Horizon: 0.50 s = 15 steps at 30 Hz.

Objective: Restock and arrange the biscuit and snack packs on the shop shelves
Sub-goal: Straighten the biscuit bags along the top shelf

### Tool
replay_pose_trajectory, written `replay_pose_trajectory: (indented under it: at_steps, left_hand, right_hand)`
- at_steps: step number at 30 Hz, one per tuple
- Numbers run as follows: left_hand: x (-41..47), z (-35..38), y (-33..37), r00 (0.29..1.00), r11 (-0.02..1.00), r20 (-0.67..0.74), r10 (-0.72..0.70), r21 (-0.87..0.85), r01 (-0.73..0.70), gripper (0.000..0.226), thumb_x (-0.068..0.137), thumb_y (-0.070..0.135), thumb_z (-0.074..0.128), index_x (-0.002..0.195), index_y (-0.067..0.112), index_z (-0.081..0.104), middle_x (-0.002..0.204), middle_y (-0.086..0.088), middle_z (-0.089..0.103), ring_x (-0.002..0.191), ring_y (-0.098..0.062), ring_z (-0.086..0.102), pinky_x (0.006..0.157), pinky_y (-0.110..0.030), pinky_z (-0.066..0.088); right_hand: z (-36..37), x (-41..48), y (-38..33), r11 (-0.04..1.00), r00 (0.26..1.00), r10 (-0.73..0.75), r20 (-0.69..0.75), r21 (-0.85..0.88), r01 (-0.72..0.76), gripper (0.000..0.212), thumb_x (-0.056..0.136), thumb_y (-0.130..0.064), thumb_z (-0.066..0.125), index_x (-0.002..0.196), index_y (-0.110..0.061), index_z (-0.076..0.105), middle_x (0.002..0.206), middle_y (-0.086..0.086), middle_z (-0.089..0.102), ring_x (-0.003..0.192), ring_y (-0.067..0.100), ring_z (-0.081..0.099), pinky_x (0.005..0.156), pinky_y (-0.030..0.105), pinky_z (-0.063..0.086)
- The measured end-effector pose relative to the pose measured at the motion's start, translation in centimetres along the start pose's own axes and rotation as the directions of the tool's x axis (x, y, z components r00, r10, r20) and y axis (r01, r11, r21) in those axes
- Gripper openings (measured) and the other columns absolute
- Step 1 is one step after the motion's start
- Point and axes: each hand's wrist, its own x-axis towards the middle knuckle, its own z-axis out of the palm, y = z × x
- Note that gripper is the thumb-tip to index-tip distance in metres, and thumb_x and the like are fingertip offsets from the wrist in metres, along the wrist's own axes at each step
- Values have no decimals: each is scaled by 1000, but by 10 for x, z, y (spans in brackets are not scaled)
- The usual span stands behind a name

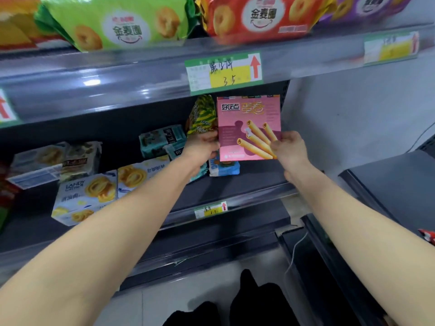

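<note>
Flat, square pink box (244, 114) of glossy card, printed with rolled wafers, held upright before the right end of the middle shelf (256, 176). Pinched at its left edge by the left hand (202, 147), at its lower right corner by the right hand (290, 149). Just left, a crinkly striped bag (203, 114) and soft teal packs (160, 140). Above, a paper price tag (223, 72) under a puffy green bag (117, 22) and a red bag (259, 15).

Both hands hold a flat pink cardboard box of egg rolls (249, 128) upright: the left hand (203, 147) grips its left edge, the right hand (290, 150) its lower right corner, with a yellow-green striped snack bag (203, 114) just above the left hand.
</note>
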Motion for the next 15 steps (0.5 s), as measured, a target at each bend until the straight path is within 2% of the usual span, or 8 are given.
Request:
replay_pose_trajectory:
  at_steps: [3,4,5,7,9,11,13,15]
  left_hand:
    - [12,3,0,999,1000,-43,0,6,0,45,90,-6,53,134,0,47,127,-11,59,98,-18,59,80,-25,52]
    - [15,5,1,998,1000,-57,6,0,-6,45,90,-6,53,134,0,47,124,-9,59,98,-17,59,78,-23,52]
    - [18,8,2,997,1000,-75,14,-3,-15,45,90,-6,54,134,1,48,124,-9,59,99,-17,59,78,-22,53]
    - [27,14,4,995,999,-98,31,16,-29,46,90,-3,55,134,4,48,126,-8,59,106,-19,61,86,-24,50]
    - [33,23,6,995,998,-95,34,48,-29,47,90,0,55,136,8,47,129,-6,59,108,-19,61,94,-30,49]
    - [42,34,6,996,999,-85,35,41,-31,48,90,0,56,136,11,48,124,-1,60,105,-18,60,98,-36,49]
    - [50,45,7,997,999,-62,39,19,-38,49,91,-2,54,137,12,47,115,5,58,102,-14,59,92,-29,50]
    - [55,51,7,998,999,-49,34,-1,-35,50,91,-3,54,138,13,46,116,7,56,102,-12,58,87,-24,50]
  right_hand:
    - [6,11,-7,974,992,43,121,215,-68,34,90,12,39,118,-7,47,102,-5,58,72,-7,61,74,16,46]
    - [7,16,-10,941,979,68,190,315,-127,37,90,14,35,119,-6,45,105,-3,61,76,0,66,72,21,52]
    - [8,20,-12,895,960,88,267,401,-194,39,90,14,30,119,-7,43,110,3,64,83,18,71,74,33,56]
    - [7,35,-12,850,931,118,346,449,-275,37,90,9,32,122,-5,43,117,17,64,101,42,65,86,52,52]
    - [4,53,-12,844,917,163,364,430,-321,34,93,-5,36,125,-2,46,121,23,61,110,45,59,94,54,48]
    - [-1,72,-12,716,874,122,471,568,-406,43,93,-14,23,129,-5,43,122,23,61,107,48,60,93,57,47]
    - [-2,91,-12,624,842,138,521,615,-483,46,91,-17,19,128,-5,44,122,24,61,108,49,59,95,61,43]
    - [1,100,-8,633,837,120,534,608,-479,40,92,-16,23,122,-3,47,118,22,63,111,49,57,98,58,42]
